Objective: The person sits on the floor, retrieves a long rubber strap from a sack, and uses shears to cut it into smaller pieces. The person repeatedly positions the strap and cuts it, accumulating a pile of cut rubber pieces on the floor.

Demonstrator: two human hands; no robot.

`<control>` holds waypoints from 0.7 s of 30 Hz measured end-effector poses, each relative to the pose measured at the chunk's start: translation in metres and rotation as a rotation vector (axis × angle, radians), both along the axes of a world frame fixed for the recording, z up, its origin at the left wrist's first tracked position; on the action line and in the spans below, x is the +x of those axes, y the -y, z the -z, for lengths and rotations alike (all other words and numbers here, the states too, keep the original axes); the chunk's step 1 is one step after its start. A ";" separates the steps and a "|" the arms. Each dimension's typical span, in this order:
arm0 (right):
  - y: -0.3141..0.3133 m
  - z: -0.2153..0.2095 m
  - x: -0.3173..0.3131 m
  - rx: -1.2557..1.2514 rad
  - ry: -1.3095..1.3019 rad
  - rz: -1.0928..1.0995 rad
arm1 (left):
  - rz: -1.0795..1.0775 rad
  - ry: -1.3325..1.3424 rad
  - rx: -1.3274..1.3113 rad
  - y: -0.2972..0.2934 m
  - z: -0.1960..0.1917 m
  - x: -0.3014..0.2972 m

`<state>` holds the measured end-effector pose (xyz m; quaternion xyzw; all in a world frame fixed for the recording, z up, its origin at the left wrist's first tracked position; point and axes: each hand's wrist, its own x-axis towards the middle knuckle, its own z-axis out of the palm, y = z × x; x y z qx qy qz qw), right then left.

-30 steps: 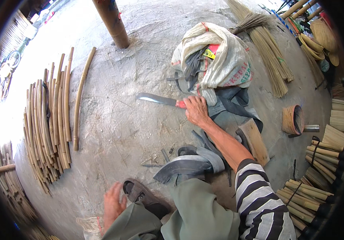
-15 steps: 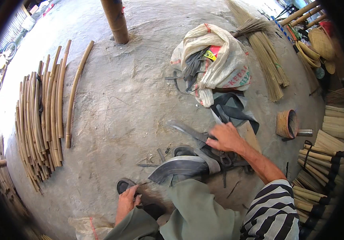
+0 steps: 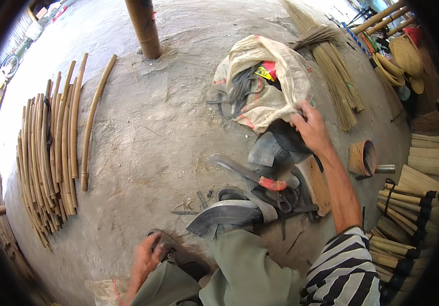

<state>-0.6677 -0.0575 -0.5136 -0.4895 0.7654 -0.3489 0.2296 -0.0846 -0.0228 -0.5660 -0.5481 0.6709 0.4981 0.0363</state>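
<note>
My right hand [image 3: 310,127] is closed on the near edge of a white woven sack [image 3: 265,109], lifting that edge a little. Inside the sack's mouth are dark grey rubber strips [image 3: 243,87] and a red-and-yellow packet [image 3: 267,70]. Below this hand lie black rubber pieces [image 3: 268,150] and a wooden block [image 3: 315,184]. A machete [image 3: 234,167] with a red handle rests on a heap of rubber strips [image 3: 227,217] in front of my knees. My left hand [image 3: 144,257], somewhat blurred, is beside my sandalled foot [image 3: 178,255], fingers loosely apart and holding nothing.
Bamboo poles [image 3: 46,153] lie in a pile at left, near an upright bamboo post [image 3: 143,30]. Bundled broom bristles [image 3: 337,81] lie beyond the sack. A woven basket [image 3: 361,158] and tied brooms [image 3: 400,204] are at right. Another sack [image 3: 106,291] lies at lower left.
My right hand has left the machete's handle, baring its red grip, and moved up to take hold of the sack's edge. My left hand has shifted slightly left and down.
</note>
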 end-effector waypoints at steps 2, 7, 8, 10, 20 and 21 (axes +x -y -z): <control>-0.033 -0.030 0.021 -0.088 0.363 0.064 | 0.065 -0.005 -0.103 0.031 -0.008 -0.001; -0.078 -0.082 0.052 -0.443 0.844 0.096 | 0.101 -0.146 -0.201 0.132 -0.043 -0.048; -0.082 -0.088 0.055 -0.491 0.865 0.150 | 0.089 -0.123 -0.146 0.151 -0.050 -0.065; -0.092 -0.098 0.062 -0.533 1.003 0.078 | 0.143 -0.101 -0.163 0.188 -0.061 -0.104; -0.148 -0.114 0.170 -0.380 1.109 -0.452 | -0.132 -0.504 0.462 0.183 -0.049 -0.276; -0.151 -0.120 0.175 -0.298 1.119 -0.514 | -0.201 -0.491 0.519 0.172 -0.047 -0.287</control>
